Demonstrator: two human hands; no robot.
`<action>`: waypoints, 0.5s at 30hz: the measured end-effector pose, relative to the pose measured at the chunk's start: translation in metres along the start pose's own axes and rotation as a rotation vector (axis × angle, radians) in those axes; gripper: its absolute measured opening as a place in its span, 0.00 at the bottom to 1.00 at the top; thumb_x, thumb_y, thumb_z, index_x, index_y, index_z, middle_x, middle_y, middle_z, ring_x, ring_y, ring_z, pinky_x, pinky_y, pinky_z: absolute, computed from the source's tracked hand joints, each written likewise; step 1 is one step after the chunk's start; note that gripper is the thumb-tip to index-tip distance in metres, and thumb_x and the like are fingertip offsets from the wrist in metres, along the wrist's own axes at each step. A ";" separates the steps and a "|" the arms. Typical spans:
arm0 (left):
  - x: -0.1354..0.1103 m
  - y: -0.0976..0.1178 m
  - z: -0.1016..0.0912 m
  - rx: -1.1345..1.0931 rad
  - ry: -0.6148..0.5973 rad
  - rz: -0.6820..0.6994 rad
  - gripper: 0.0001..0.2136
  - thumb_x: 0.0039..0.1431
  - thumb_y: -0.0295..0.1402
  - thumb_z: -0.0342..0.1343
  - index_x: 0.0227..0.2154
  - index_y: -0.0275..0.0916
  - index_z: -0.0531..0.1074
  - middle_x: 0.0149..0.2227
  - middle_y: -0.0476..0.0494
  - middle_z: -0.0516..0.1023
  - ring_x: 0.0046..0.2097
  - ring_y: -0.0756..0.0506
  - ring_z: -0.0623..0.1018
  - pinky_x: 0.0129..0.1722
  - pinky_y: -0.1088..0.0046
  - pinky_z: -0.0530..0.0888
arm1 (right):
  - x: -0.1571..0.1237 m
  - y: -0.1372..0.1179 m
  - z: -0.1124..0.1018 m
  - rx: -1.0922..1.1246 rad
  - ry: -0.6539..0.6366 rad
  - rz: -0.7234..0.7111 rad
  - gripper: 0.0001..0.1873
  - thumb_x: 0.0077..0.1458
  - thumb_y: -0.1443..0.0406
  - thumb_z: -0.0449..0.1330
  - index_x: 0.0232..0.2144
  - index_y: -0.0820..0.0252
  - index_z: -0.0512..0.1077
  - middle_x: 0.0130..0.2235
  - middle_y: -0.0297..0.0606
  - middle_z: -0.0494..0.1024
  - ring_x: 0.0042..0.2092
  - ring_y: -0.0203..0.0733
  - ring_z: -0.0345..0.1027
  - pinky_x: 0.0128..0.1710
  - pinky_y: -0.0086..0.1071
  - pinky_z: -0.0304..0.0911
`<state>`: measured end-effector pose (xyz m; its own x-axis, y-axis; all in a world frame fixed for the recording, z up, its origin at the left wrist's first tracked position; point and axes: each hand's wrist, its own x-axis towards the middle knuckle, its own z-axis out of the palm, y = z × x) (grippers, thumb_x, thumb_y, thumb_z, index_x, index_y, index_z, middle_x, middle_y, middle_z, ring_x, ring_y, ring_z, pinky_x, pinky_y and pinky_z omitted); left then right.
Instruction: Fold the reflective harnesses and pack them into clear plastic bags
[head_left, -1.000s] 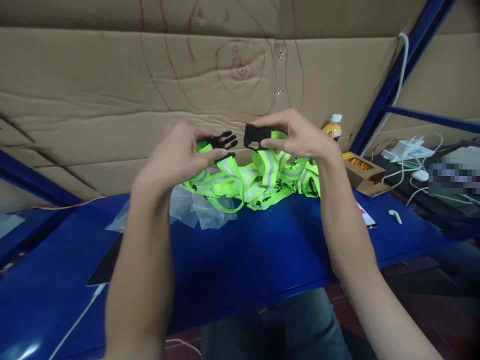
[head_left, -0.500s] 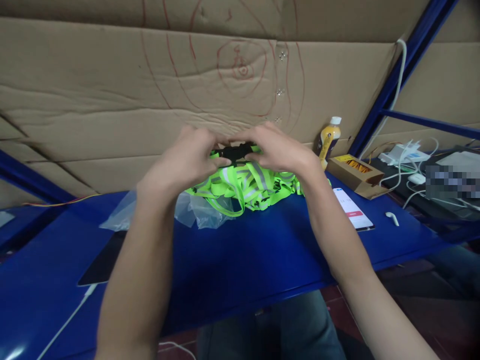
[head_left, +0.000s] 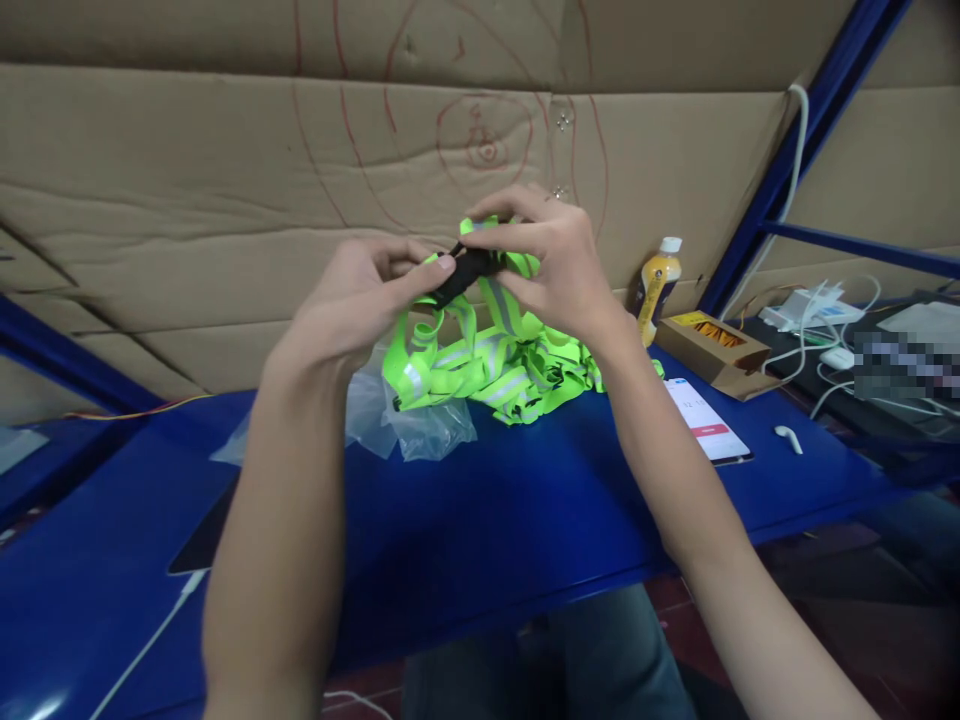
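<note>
A black plastic buckle (head_left: 469,273), now joined into one piece, is held up above the blue table (head_left: 480,520). My left hand (head_left: 360,300) pinches its left end and my right hand (head_left: 547,265) grips its right end. Neon-green reflective straps (head_left: 495,355) hang from the buckle down to a heap on the table. The buckle's right half is mostly hidden under my right fingers.
A clear plastic bag (head_left: 405,425) lies left of the straps. A yellow bottle (head_left: 658,275), an open cardboard box (head_left: 712,340), a phone (head_left: 705,420), an earbud (head_left: 789,438) and cables (head_left: 817,320) sit to the right. A dark tablet (head_left: 206,535) lies left. Cardboard wall behind.
The two separate buckle halves were brought together and snapped into one. Both hands then lifted the joined buckle upward and tilted it, pulling the straps up with it.
</note>
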<state>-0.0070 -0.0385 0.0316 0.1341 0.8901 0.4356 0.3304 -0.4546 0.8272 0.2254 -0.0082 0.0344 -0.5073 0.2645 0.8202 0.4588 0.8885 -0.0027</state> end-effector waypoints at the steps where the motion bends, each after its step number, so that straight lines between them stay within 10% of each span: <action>1: 0.001 -0.002 0.000 -0.073 0.027 -0.022 0.24 0.45 0.51 0.80 0.35 0.39 0.80 0.33 0.44 0.83 0.30 0.47 0.76 0.31 0.68 0.73 | -0.001 -0.002 -0.001 0.028 -0.035 -0.003 0.22 0.59 0.65 0.64 0.55 0.56 0.84 0.59 0.44 0.82 0.60 0.52 0.75 0.65 0.44 0.67; 6: 0.001 -0.006 -0.003 0.047 0.076 0.199 0.19 0.45 0.41 0.80 0.35 0.39 0.80 0.40 0.46 0.85 0.38 0.46 0.79 0.41 0.67 0.76 | -0.009 -0.001 -0.009 0.136 -0.165 0.083 0.30 0.63 0.55 0.69 0.65 0.53 0.76 0.66 0.44 0.79 0.64 0.55 0.73 0.65 0.47 0.66; 10: -0.001 -0.004 0.005 0.189 0.016 0.367 0.14 0.53 0.42 0.76 0.36 0.41 0.81 0.42 0.46 0.87 0.46 0.41 0.83 0.49 0.64 0.78 | -0.011 0.006 -0.013 0.077 -0.260 0.206 0.14 0.64 0.57 0.68 0.49 0.54 0.83 0.47 0.41 0.87 0.53 0.54 0.77 0.59 0.45 0.66; 15: -0.002 -0.001 0.009 0.236 0.005 0.225 0.16 0.59 0.50 0.71 0.35 0.42 0.84 0.34 0.46 0.85 0.39 0.40 0.83 0.40 0.65 0.79 | -0.009 0.005 -0.018 0.075 -0.305 0.265 0.08 0.65 0.59 0.66 0.40 0.54 0.83 0.37 0.36 0.85 0.46 0.49 0.76 0.53 0.41 0.68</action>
<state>0.0012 -0.0399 0.0264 0.2239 0.7679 0.6002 0.5005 -0.6190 0.6053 0.2453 -0.0129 0.0379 -0.5767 0.5768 0.5785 0.5540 0.7966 -0.2420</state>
